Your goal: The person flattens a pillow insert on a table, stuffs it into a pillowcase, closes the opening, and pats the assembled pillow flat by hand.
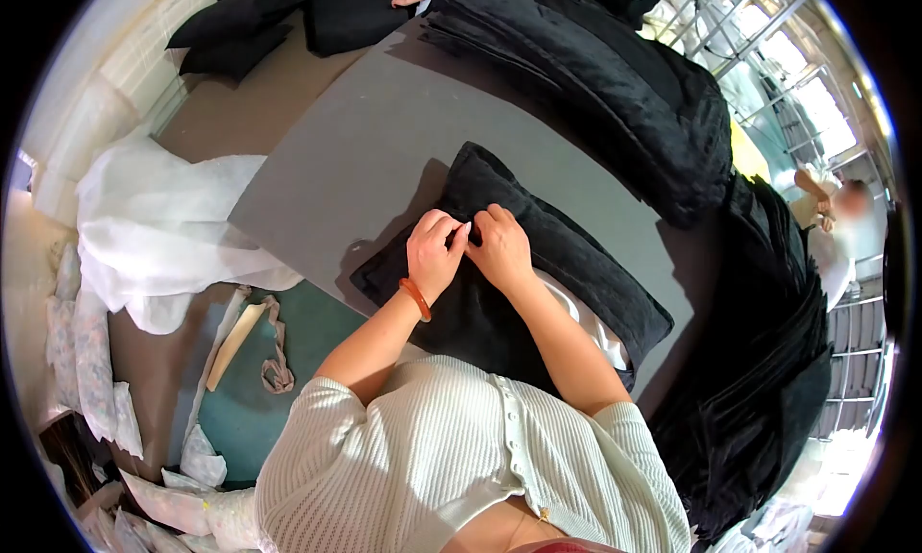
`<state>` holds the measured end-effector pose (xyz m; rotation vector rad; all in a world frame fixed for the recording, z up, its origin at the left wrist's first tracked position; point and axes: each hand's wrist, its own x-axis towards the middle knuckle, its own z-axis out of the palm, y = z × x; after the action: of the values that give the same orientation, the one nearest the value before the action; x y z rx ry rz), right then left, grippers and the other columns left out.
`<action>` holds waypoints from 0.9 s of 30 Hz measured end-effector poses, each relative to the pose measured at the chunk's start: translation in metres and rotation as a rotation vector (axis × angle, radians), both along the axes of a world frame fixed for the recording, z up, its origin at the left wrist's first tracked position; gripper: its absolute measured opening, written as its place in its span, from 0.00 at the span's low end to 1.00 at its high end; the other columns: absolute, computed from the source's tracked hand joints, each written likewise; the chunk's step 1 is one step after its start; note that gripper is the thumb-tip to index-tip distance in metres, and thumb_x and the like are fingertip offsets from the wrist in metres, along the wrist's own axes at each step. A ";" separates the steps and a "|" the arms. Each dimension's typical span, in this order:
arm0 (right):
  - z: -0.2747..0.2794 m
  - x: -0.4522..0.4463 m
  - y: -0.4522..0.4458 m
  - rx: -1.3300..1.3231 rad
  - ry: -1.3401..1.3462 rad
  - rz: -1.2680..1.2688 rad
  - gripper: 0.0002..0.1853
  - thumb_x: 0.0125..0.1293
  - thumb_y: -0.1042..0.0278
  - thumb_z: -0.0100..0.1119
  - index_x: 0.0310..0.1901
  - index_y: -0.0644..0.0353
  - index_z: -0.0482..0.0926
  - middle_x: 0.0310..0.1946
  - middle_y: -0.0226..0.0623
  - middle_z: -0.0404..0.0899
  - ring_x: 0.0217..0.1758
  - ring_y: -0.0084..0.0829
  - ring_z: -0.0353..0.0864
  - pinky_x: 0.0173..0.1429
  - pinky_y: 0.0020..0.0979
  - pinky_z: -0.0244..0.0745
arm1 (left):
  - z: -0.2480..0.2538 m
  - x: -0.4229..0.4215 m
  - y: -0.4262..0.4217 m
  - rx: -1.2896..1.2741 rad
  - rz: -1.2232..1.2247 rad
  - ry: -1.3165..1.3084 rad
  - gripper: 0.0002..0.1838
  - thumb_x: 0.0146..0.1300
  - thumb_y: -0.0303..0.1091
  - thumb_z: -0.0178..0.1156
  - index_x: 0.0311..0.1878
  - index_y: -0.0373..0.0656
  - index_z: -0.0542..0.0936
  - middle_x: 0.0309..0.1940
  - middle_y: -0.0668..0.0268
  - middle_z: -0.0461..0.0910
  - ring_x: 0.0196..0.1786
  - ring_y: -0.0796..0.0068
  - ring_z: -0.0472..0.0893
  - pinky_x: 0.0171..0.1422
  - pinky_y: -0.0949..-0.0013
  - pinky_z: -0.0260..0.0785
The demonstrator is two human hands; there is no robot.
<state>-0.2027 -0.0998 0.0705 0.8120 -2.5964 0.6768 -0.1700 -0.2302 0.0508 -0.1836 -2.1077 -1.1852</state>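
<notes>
A black velvety cushion cover [567, 241] lies at a slant across the grey board in front of me. White filling or an inner cushion [576, 313] shows at its open side, near my right forearm. My left hand [437, 255], below a reddish-orange bracelet [415, 298] on the wrist, is closed in a pinch on the cover's edge. Right beside it, my right hand [501, 247] has its fingers bent and pressed on the same edge. The fingertips of both hands nearly meet. Whatever small detail lies between them is hidden.
Piled black fabric [595, 82] lines the far and right sides of the grey board [365, 121]. White cloth [163, 226] hangs at the left, near a wooden strip [235, 346]. Black cushions [240, 24] lie far left. Another person [831, 217] is at right; a person's hand shows at top.
</notes>
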 end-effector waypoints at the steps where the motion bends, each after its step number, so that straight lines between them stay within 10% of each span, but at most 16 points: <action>1: 0.001 -0.001 -0.003 0.004 -0.001 -0.001 0.13 0.50 0.65 0.70 0.27 0.61 0.74 0.29 0.39 0.72 0.37 0.42 0.76 0.38 0.39 0.74 | -0.001 0.000 -0.002 0.004 -0.001 -0.001 0.05 0.58 0.25 0.64 0.29 0.38 0.77 0.28 0.61 0.75 0.31 0.60 0.77 0.35 0.63 0.70; 9: -0.004 -0.005 -0.005 -0.090 -0.103 -0.035 0.09 0.59 0.66 0.65 0.28 0.61 0.77 0.29 0.40 0.72 0.37 0.44 0.77 0.38 0.41 0.73 | -0.009 -0.004 -0.027 0.206 -0.270 -0.144 0.07 0.63 0.25 0.58 0.42 0.37 0.82 0.37 0.60 0.80 0.41 0.61 0.80 0.45 0.65 0.73; 12: 0.001 -0.007 -0.002 -0.161 -0.285 -0.053 0.11 0.63 0.65 0.63 0.28 0.65 0.78 0.30 0.43 0.73 0.39 0.45 0.76 0.40 0.43 0.71 | -0.010 -0.008 -0.040 0.004 -0.346 -0.237 0.21 0.55 0.16 0.62 0.53 0.44 0.80 0.51 0.61 0.74 0.49 0.64 0.77 0.51 0.64 0.75; 27: 0.006 -0.002 0.004 -0.029 -0.254 -0.084 0.08 0.61 0.67 0.63 0.30 0.63 0.83 0.37 0.38 0.75 0.46 0.40 0.76 0.45 0.41 0.67 | -0.005 -0.017 -0.034 -0.360 -0.100 -0.098 0.12 0.52 0.25 0.67 0.40 0.47 0.80 0.38 0.68 0.74 0.44 0.66 0.77 0.46 0.64 0.75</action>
<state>-0.2042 -0.0956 0.0764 0.6402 -2.8204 0.8391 -0.1872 -0.2643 0.0460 -0.4050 -2.4111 -0.8753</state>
